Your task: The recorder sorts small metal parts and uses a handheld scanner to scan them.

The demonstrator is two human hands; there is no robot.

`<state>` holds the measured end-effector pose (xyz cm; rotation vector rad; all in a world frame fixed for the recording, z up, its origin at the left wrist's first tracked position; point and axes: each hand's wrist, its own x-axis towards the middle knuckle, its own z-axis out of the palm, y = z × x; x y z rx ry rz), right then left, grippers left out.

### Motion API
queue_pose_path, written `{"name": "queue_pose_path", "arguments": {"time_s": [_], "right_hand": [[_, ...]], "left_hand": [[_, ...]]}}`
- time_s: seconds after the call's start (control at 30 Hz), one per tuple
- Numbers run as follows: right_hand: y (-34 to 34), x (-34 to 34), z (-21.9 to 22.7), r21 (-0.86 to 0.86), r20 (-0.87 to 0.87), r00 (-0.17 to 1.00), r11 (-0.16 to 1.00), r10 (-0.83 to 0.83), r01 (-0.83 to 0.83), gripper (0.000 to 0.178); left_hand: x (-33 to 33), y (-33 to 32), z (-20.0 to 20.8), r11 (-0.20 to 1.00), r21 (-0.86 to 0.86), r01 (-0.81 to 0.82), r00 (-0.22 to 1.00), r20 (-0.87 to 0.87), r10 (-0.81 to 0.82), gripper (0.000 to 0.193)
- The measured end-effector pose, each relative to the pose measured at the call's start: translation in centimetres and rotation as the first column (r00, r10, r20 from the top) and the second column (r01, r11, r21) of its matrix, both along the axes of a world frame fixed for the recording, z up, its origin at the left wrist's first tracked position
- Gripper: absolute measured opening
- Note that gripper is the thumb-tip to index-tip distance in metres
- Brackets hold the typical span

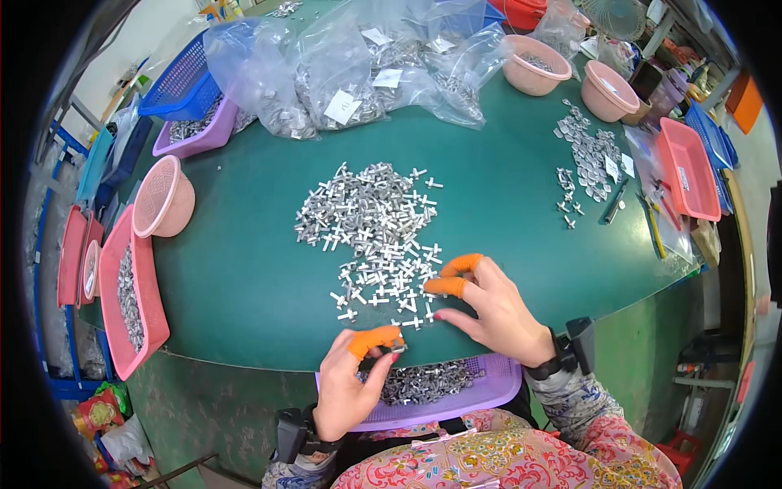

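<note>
Crosses (376, 232), small and silvery, lie heaped mid-table on the green table (244, 277); I count them as one loose pile thinning toward the near edge. Left hand (352, 383): orange cot on the thumb, fingertips pinched on a single metal piece (397, 346) just above the near table edge. Right hand (489, 306): orange cots on two fingers, fingers spread and unclenched, tips touching the pile's near right fringe, holding nothing I can see. Purple tray (497, 383) on the lap below the edge, part-filled with the same parts. Pink basket (163, 196) upended at far left, pink tray (151, 301) beside it. Clear bags (342, 73) of parts at the far side.
</note>
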<state>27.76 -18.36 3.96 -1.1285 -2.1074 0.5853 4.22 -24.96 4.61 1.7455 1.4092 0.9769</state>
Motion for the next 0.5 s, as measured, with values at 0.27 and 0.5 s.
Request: {"name": "queue_pose_path", "arguments": {"time_s": [0.27, 0.5], "right_hand": [[-2.1, 1.6, 0.6, -0.236, -0.122, 0.990, 0.971, -0.073, 0.042, 0.018], [-2.2, 3.1, 0.3, -0.104, 0.000, 0.986, 0.981, -0.164, 0.163, 0.025]], "left_hand": [[-0.2, -0.1, -0.9, 0.999, -0.028, -0.017, 0.998, 0.056, 0.019, 0.028], [-0.2, 0.1, -0.7, 0.997, -0.076, -0.031, 0.998, 0.049, 0.034, 0.026]]}}
